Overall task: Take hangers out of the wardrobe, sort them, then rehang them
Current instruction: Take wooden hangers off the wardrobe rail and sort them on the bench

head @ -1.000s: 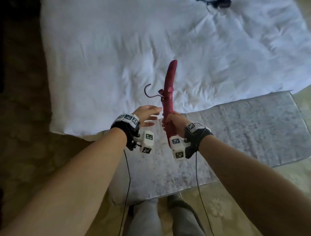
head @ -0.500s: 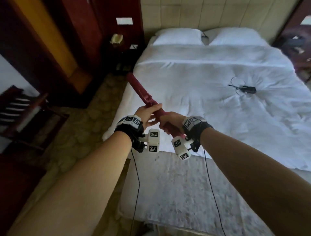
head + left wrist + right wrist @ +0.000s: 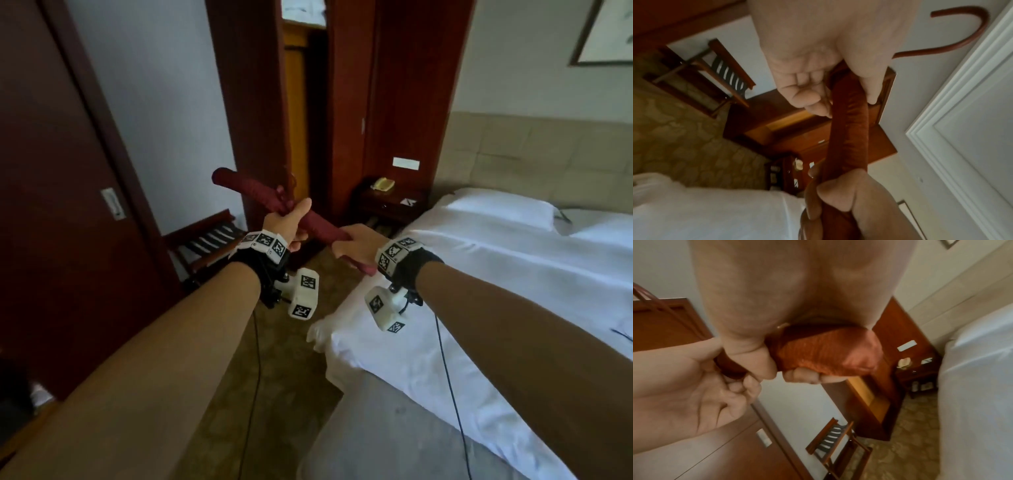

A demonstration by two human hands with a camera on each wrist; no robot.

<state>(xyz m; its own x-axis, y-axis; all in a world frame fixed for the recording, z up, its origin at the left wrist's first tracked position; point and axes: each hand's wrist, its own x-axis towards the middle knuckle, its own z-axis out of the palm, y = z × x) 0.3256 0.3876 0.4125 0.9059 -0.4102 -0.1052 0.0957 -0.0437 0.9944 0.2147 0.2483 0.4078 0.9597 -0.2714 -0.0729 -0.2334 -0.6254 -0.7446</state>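
Note:
A dark red padded hanger [image 3: 246, 186] is held slantwise in the air in front of me by both hands. My left hand [image 3: 296, 219] grips it near the middle, fingers curled round the padding [image 3: 846, 121], with the hook [image 3: 972, 32] sticking out beyond the hand. My right hand [image 3: 349, 243] is wrapped round the near end [image 3: 828, 353]. The two hands are almost touching. The wardrobe [image 3: 301, 120] stands straight ahead, its door ajar with a yellow-lit interior; its rail is hidden.
A white bed [image 3: 513, 274] fills the right side, with a grey bench [image 3: 394, 428] at its foot. A luggage rack [image 3: 205, 240] stands by the wall on the left, beside a dark door [image 3: 68, 205]. A nightstand with a phone [image 3: 383, 185] sits beside the wardrobe. Patterned carpet [image 3: 274, 377] lies between.
My view swung from the bed up and left to the wardrobe. The left hand, open a second ago, now grips the hanger, which went from upright to slanting across.

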